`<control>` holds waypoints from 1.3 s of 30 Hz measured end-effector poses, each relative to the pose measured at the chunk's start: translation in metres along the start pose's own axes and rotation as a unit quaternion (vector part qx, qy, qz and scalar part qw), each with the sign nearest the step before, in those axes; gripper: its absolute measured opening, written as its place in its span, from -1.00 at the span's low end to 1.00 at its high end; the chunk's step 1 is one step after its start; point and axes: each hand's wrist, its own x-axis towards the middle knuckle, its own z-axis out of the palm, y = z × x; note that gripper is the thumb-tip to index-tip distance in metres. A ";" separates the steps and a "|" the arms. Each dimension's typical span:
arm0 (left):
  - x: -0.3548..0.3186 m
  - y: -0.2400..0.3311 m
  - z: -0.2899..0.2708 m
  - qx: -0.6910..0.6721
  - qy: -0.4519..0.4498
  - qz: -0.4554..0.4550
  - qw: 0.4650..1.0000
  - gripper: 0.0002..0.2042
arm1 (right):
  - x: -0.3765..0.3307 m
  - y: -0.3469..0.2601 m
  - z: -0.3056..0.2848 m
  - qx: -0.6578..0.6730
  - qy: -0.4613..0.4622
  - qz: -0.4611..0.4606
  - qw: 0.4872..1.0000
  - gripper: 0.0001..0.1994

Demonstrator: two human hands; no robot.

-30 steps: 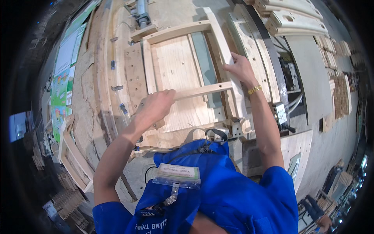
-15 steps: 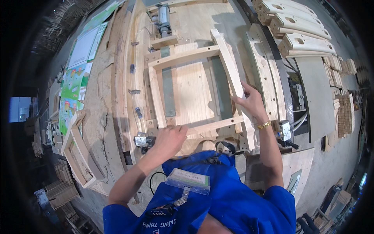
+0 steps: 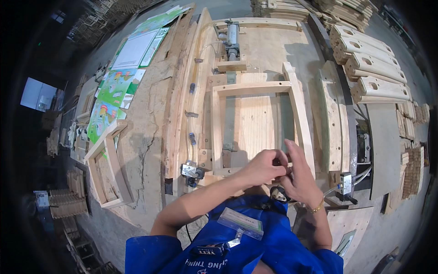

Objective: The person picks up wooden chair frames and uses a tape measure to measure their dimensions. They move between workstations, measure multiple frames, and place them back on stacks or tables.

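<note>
A pale wooden frame (image 3: pixel 252 89) lies in front of me on the wooden jig board. One longer rail (image 3: pixel 299 121) forms its right side. My left hand (image 3: pixel 264 168) and my right hand (image 3: pixel 299 180) meet over the frame's near right corner. The left fingers are curled and pinched together. My right thumb reaches in to touch them, while a right finger points up along the rail. Whatever small thing is between the fingertips is hidden. The near rail (image 3: pixel 226 171) is partly covered by my left hand and forearm.
An air cylinder (image 3: pixel 232 40) is mounted beyond the frame. Valves stand at the near left (image 3: pixel 191 172) and near right (image 3: pixel 346 182). A second wooden frame (image 3: pixel 105 169) rests at left, by green printed sheets (image 3: pixel 116 86). Shaped wooden boards (image 3: pixel 365 64) are stacked at far right.
My hands have left the frame's near rail and right rail and come together at its near right corner. The view has shifted, so the bench appears farther right and lower.
</note>
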 end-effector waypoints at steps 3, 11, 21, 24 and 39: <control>-0.005 0.020 -0.061 -0.003 0.025 -0.007 1.000 -0.91 | -0.011 0.008 -0.019 -0.004 -0.026 0.071 0.997 -0.42; 0.049 0.038 -0.249 0.061 0.426 0.084 0.899 -0.86 | -0.007 0.021 -0.009 -0.054 0.052 0.113 0.991 -0.68; 0.066 0.014 -0.242 0.070 0.436 0.097 0.892 -0.88 | -0.008 0.025 -0.004 -0.055 0.074 0.171 0.981 -0.73; 0.063 0.017 -0.239 0.066 0.440 0.098 0.890 -0.87 | -0.006 0.023 -0.004 -0.057 0.066 0.185 0.979 -0.73; 0.020 0.045 0.010 -0.010 -0.006 0.195 0.981 -0.75 | 0.015 -0.010 0.051 0.407 0.276 0.285 0.823 -0.80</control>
